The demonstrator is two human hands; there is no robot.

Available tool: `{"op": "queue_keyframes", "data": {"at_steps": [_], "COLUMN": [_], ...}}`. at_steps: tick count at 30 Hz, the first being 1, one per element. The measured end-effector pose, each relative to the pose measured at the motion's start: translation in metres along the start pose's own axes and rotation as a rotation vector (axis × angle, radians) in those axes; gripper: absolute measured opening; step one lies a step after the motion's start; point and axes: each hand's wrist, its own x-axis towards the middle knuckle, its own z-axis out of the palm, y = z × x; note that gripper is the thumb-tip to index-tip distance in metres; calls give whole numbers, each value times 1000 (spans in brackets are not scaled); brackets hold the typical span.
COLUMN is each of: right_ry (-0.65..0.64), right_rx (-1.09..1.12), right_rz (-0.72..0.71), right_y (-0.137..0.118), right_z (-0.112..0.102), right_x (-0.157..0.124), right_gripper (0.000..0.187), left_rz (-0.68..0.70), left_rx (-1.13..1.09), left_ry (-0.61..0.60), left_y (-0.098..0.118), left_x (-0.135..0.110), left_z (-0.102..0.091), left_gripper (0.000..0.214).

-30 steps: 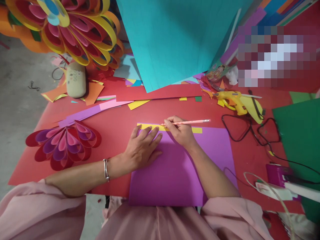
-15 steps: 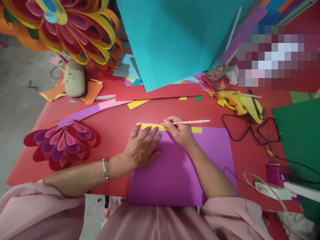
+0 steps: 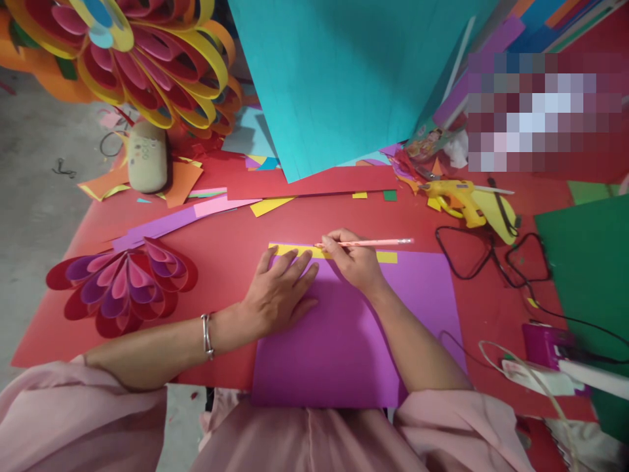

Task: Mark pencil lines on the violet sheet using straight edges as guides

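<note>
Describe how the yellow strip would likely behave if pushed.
The yellow strip probably flexes easily, being long, narrow and thin. It looks light, likely paper or card. Lying flat on the smooth-looking purple sheet, it might slide without the left hand on it.

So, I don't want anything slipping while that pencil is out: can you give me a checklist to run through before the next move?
1. Left hand on the yellow strip: ok, fingers spread over its left part.
2. Strip along the purple sheet's far edge: ok.
3. Pencil gripped: ok, in the right hand, eraser end pointing right.
4. Pencil tip touching down: cannot tell, too small to see.
5. Glue gun off the sheet: ok, it lies apart, beyond and to the right.
6. Table free of scraps: not ok, several lie beyond the strip.
</note>
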Motion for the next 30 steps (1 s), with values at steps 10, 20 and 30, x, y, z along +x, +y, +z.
{"op": "queue_keyframes", "data": {"at_steps": [10,20,30], "right_ry": [281,189,133], "right_rx": [84,27,31], "right_rz": [40,47,58], "right_y": [-3,-2,-1], "right_z": [-4,-16,-15], "right_x": [-6,-3,-4], "right_gripper": [28,26,28], "left_rz": [1,-10,1], "left_rx": [18,-15,-12], "left_ry": [-1,-4,1], "left_y": [0,0,0], "left_x": [2,2,1], "left_z": [-2,-2,-2], "left_gripper": [54,52,52]}}
